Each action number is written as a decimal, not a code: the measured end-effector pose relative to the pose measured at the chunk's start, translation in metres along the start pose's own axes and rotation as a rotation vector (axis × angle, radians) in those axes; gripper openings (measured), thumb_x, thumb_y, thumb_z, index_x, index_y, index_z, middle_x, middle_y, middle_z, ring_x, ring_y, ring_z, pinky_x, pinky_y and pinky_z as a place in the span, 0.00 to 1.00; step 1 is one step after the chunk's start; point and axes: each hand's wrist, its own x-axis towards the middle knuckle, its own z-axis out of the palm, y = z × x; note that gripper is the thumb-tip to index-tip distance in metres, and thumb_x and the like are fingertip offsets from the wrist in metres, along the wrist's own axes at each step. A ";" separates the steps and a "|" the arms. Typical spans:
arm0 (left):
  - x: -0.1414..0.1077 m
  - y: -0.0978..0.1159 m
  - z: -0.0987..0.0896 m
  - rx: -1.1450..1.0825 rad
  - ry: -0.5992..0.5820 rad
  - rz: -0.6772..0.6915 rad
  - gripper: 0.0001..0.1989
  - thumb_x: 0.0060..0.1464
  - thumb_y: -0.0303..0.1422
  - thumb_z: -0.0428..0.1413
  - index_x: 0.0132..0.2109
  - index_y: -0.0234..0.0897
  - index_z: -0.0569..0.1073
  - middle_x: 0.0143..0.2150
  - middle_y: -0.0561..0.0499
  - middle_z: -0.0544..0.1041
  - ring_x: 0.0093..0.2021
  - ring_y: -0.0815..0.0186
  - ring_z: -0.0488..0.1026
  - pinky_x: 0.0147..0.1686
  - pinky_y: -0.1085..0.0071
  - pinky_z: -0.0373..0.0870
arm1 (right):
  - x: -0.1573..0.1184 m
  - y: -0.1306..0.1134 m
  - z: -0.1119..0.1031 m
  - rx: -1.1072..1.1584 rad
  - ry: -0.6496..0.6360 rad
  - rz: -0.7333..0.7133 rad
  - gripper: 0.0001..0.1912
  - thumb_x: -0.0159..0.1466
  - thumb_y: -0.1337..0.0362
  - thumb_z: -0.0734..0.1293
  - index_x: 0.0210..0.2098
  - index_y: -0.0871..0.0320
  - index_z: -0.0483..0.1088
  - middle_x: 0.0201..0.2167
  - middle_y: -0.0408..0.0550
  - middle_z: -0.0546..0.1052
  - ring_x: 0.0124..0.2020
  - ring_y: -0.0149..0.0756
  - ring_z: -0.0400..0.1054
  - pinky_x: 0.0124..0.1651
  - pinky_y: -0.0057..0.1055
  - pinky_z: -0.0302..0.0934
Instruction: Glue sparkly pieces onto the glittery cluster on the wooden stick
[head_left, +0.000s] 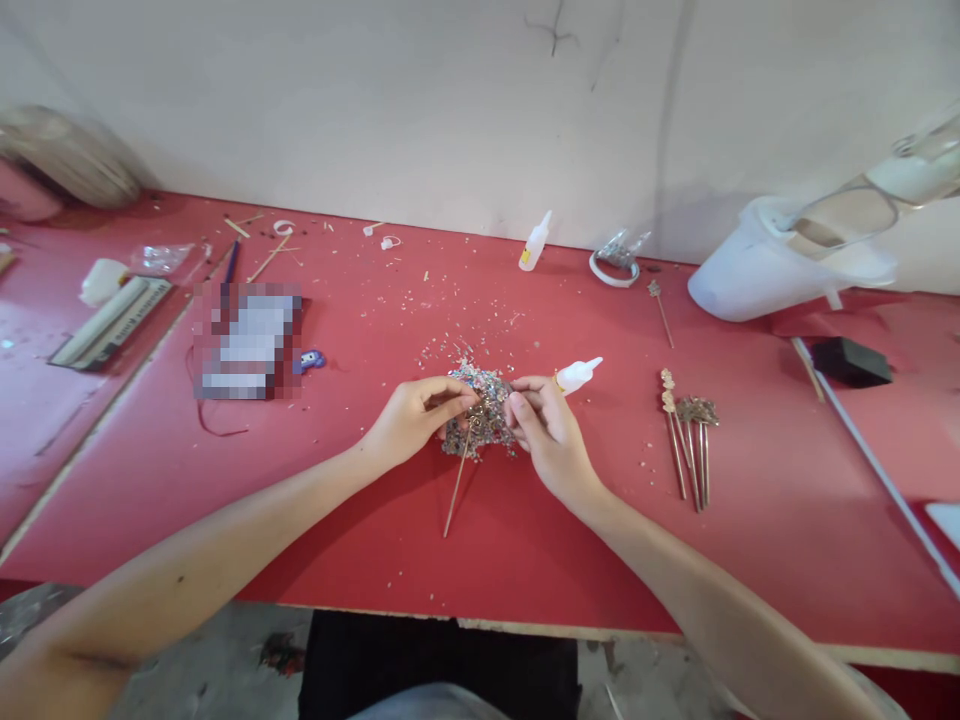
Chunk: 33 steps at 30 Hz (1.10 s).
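Note:
My left hand is closed in a pinch at the decorated top of a thin metallic hair stick. The stick's shaft slants down toward the table's front. Beneath and between both hands lies a pile of small glittering rhinestones, mixed silver and coloured. My right hand is at the pile's right side, thumb and fingers pressed together. Whatever is in that pinch is too small to name. Just beyond the right hand lies a white glue bottle, tilted, its nozzle pointing right.
Several finished-looking hair sticks lie at right, and a single one farther back. Another glue bottle stands near the wall, beside a tape roll. A white bucket is back right; a blurred-out rectangular object lies left.

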 end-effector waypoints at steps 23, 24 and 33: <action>0.001 -0.001 0.000 -0.103 0.040 -0.031 0.12 0.54 0.39 0.59 0.38 0.33 0.75 0.25 0.52 0.76 0.18 0.76 0.66 0.20 0.79 0.66 | -0.001 -0.004 0.002 -0.420 0.016 -0.146 0.07 0.65 0.60 0.63 0.36 0.56 0.68 0.31 0.46 0.75 0.29 0.32 0.69 0.32 0.28 0.63; 0.001 -0.001 0.000 -0.104 0.040 -0.029 0.11 0.54 0.39 0.59 0.38 0.33 0.75 0.25 0.52 0.76 0.18 0.76 0.66 0.20 0.79 0.66 | -0.002 -0.004 0.002 -0.418 0.016 -0.144 0.07 0.65 0.59 0.63 0.36 0.56 0.68 0.31 0.46 0.75 0.29 0.33 0.69 0.32 0.29 0.63; 0.000 -0.001 0.001 -0.059 0.037 -0.013 0.11 0.56 0.38 0.58 0.38 0.33 0.74 0.25 0.52 0.76 0.18 0.75 0.66 0.20 0.79 0.66 | -0.002 -0.005 0.002 -0.380 0.022 -0.109 0.07 0.64 0.58 0.63 0.35 0.56 0.68 0.30 0.47 0.75 0.29 0.34 0.68 0.31 0.30 0.63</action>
